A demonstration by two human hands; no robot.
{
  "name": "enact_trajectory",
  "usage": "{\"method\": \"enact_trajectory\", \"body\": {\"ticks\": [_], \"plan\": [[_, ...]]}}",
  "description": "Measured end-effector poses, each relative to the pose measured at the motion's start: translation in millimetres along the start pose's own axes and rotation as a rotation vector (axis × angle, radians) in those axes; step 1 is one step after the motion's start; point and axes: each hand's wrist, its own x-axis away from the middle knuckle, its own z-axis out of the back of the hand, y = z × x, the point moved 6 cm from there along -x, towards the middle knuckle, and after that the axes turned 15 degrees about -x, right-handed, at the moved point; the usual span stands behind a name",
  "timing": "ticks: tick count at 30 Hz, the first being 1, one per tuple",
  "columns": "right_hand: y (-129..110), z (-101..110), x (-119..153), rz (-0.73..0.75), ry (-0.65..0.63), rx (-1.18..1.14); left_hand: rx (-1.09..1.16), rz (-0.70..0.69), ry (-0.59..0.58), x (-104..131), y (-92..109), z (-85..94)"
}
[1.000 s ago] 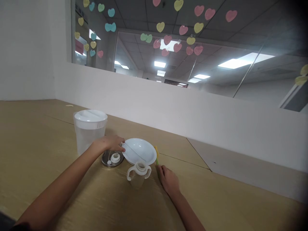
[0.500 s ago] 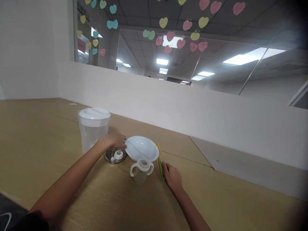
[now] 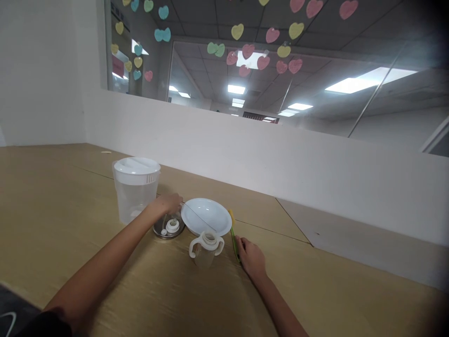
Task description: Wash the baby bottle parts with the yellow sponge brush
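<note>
My left hand (image 3: 169, 204) is closed above a small steel dish (image 3: 169, 234), its fingers curled around one end of a thin wire rod (image 3: 198, 216). The rod slants over a white bowl (image 3: 206, 213) toward a sippy cup (image 3: 205, 252). Whether its far end enters the cup cannot be made out. The cup stands lidless, with two side handles, in front of the bowl. In the dish lies a white cup lid (image 3: 172, 226) with a smaller white piece. To the right, my right hand (image 3: 251, 256) is closed on a green-handled brush (image 3: 234, 236) with a yellow end beside the bowl.
A clear pitcher (image 3: 135, 196) with a white lid stands behind my left forearm. The wooden table (image 3: 168, 290) meets a white wall (image 3: 217, 145) at the back. A small flat pale piece (image 3: 105, 152) lies at the far left.
The fingers of my left hand have curled in, and the hand has shifted slightly left. The green handle has turned a little in my right hand. Bowl, cup and pitcher stay put.
</note>
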Motion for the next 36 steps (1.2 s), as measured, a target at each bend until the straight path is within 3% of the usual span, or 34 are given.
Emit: {"method": "enact_trajectory", "body": {"ticks": [4, 6, 8, 13, 17, 22, 27, 36], "plan": [[-5.8, 12.0, 2.4, 0.03, 0.138, -0.057, -0.041, 0.042, 0.028, -8.9, 1.9, -10.0], [-17.4, 23.5, 3.8, 0.085, 0.25, -0.11, -0.048, 0.033, 0.022, -12.4, 4.5, -15.3], [-36.9, 32.1, 2.3, 0.168, 0.285, -0.142, -0.046, 0.02, 0.018, -15.0, 6.6, -19.1], [-95.2, 30.3, -23.0, 0.287, 0.097, -0.021, -0.031, 0.028, 0.036, -19.3, 5.7, -22.5], [-122.1, 10.9, -51.1, 0.323, -0.049, 0.026, -0.027, 0.045, 0.048, -21.7, 3.0, -24.0], [-118.0, -20.3, -76.1, 0.308, -0.21, 0.084, -0.021, 0.045, 0.026, -22.0, 1.9, -23.8], [-106.8, -35.8, -86.6, 0.287, -0.306, 0.094, 0.006, 0.054, 0.0, -17.8, 0.4, -18.9], [-107.6, -41.1, -94.4, 0.271, -0.295, 0.047, 0.026, 0.061, -0.033, -19.3, -6.8, -23.1]]}}
